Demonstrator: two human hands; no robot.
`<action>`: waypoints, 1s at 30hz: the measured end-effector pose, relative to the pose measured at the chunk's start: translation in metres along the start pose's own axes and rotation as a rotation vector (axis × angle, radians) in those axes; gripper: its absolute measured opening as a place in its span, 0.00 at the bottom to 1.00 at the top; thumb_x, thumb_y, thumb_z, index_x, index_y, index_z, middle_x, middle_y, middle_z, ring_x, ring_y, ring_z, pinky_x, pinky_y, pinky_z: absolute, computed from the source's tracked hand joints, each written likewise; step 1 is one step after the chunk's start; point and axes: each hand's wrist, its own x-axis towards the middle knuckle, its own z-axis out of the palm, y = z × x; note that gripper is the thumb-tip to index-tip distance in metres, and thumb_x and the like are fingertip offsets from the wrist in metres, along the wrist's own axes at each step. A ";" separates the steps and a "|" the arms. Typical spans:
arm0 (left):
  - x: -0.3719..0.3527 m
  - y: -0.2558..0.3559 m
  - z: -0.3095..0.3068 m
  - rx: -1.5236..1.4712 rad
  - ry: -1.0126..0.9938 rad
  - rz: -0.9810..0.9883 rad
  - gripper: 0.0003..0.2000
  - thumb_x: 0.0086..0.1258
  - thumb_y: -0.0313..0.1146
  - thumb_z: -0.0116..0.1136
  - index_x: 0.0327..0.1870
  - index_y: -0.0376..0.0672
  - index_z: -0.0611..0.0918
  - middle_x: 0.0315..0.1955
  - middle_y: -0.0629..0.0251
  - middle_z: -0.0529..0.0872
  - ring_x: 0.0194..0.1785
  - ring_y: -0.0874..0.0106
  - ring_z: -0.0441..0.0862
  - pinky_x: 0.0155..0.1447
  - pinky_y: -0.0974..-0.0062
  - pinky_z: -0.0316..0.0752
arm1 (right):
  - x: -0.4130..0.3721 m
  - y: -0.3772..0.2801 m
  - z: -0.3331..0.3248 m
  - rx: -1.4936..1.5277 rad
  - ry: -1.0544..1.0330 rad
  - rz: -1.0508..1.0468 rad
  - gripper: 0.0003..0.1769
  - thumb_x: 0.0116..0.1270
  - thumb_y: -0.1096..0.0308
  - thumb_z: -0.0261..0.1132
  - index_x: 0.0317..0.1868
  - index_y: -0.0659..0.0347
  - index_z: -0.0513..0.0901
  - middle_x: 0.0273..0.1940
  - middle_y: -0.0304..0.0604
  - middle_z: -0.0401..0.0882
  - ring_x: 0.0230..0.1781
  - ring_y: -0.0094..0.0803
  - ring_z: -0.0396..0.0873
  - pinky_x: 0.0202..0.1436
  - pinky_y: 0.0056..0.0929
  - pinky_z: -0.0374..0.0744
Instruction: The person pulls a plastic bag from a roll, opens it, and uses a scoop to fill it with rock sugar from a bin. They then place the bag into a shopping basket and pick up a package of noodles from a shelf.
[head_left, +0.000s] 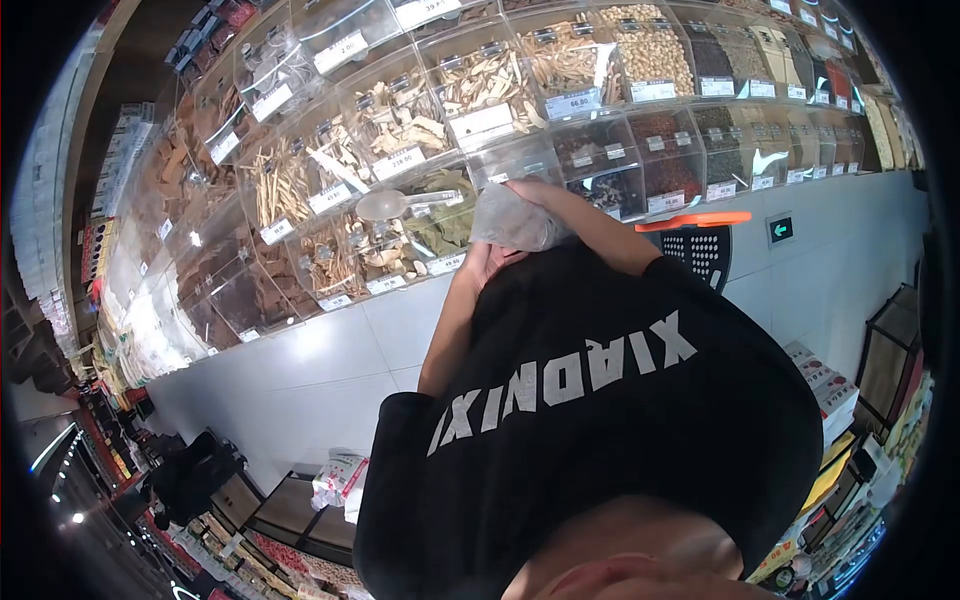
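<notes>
The person's 2 hands are close together, with a thin, whitish see-through bag (512, 222) between them. The left hand (484, 263) grips the bag low on its left side, palm partly hidden by the plastic. The right hand (528, 192) holds it at the upper right edge, fingers bent over the top; some fingertips are out of sight. The bag is in front of the person's chest, at the near edge of a bank of clear bins (514, 163). Whether anything is inside the bag cannot be told.

Left of the bag, near the left hand but apart from it, a clear scoop (383, 207) lies over the bins, its handle pointing toward the bag. Under and beside that handle are green leaves (440, 230). Farther left stand pale sticks (284, 188); at the upper right a bin holds pale beans (648, 50). White price labels (652, 91) run along the fronts, 1 reading 66.80.

The person wears a black shirt (590, 300) with white letters. Right of the right arm, an orange handle (692, 220) shows above a dark slotted basket (697, 255), with a green arrow sign (780, 230) beyond it.
</notes>
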 end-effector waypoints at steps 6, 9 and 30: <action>-0.028 0.019 -0.001 0.045 0.518 0.153 0.28 0.80 0.56 0.44 0.57 0.34 0.76 0.48 0.55 0.85 0.47 0.65 0.85 0.48 0.69 0.81 | -0.059 0.018 -0.042 -0.497 -0.047 -0.430 0.29 0.72 0.47 0.59 0.51 0.72 0.81 0.51 0.61 0.82 0.56 0.49 0.81 0.57 0.41 0.76; -0.030 0.029 0.002 0.413 0.541 0.302 0.25 0.74 0.54 0.58 0.48 0.35 0.80 0.38 0.57 0.87 0.39 0.65 0.85 0.43 0.67 0.79 | -0.096 0.020 -0.063 -0.617 0.042 -0.420 0.27 0.69 0.50 0.64 0.48 0.72 0.80 0.49 0.63 0.82 0.54 0.54 0.80 0.56 0.44 0.77; -0.014 0.041 0.030 1.191 0.638 0.516 0.06 0.66 0.28 0.67 0.38 0.35 0.85 0.28 0.52 0.88 0.32 0.58 0.87 0.40 0.63 0.78 | -0.096 0.054 -0.073 -1.134 0.074 -0.370 0.12 0.64 0.63 0.62 0.37 0.62 0.87 0.38 0.56 0.86 0.46 0.53 0.85 0.49 0.49 0.83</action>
